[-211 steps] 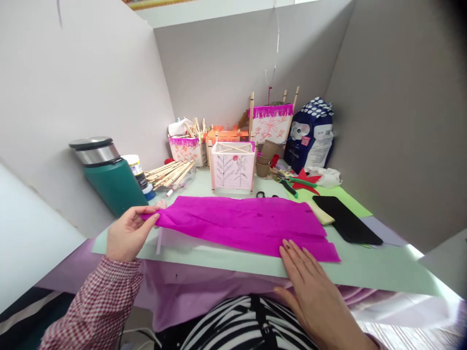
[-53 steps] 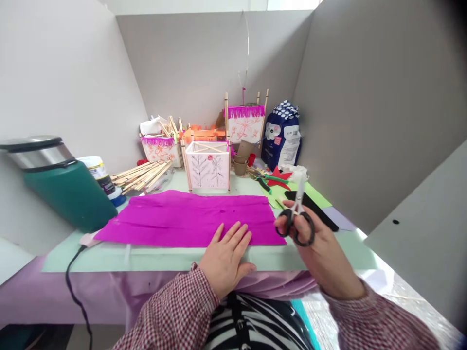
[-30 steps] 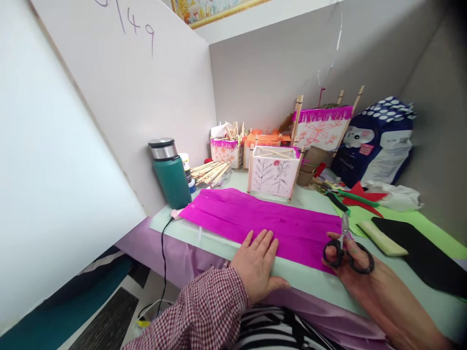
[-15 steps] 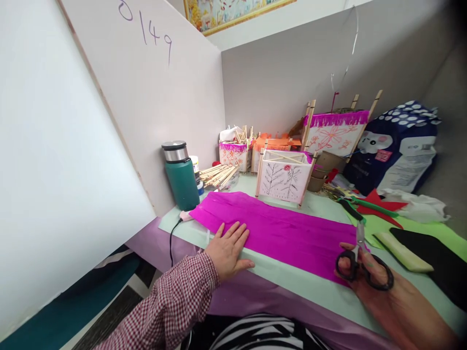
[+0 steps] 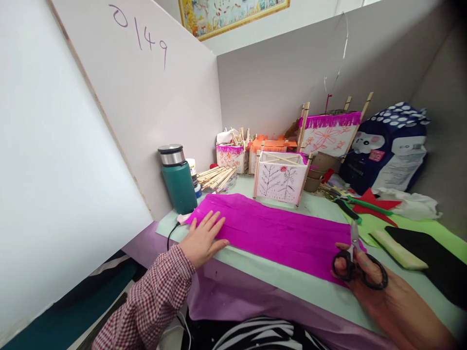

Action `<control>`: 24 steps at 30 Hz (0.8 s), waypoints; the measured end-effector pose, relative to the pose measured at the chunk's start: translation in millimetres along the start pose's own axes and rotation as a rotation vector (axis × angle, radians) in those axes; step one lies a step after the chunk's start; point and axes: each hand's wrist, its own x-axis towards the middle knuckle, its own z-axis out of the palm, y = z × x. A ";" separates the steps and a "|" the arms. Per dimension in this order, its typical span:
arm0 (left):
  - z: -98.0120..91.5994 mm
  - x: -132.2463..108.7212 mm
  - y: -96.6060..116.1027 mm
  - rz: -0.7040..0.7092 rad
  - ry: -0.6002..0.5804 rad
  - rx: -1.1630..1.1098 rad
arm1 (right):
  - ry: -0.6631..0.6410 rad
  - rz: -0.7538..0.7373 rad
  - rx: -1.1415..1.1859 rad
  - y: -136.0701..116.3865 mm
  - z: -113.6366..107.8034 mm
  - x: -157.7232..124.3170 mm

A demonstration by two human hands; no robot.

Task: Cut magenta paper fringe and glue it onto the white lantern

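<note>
A long strip of magenta crepe paper [image 5: 270, 231] lies across the pale green table covering. My left hand [image 5: 204, 238] rests flat on the strip's left part, fingers spread, holding nothing. At the strip's right end, my right hand [image 5: 365, 272] has its fingers through the black handles of a pair of scissors [image 5: 354, 238]. The blades point away from me and look closed. The right fingertips touch the paper's edge. Behind the strip stands a white paper lantern [image 5: 280, 180] on a stick frame, drawn with dark branches and a red flower.
A green thermos [image 5: 178, 187] stands left, beside a bundle of wooden sticks [image 5: 217, 177]. Farther back is a larger fringed lantern [image 5: 328, 133]. To the right lie green-handled pliers [image 5: 348, 209], a red star [image 5: 377, 204] and a black sheet [image 5: 426, 253]. A blue bag [image 5: 386, 150] stands behind.
My left hand has slid left along the magenta paper, towards its left end. My right hand keeps the scissors at the right end. The whole view has shifted slightly.
</note>
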 end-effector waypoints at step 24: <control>2.3 83.6 204.9 0.559 0.117 -0.322 | -0.127 -0.252 -1.349 -64.2 -115.1 -58.4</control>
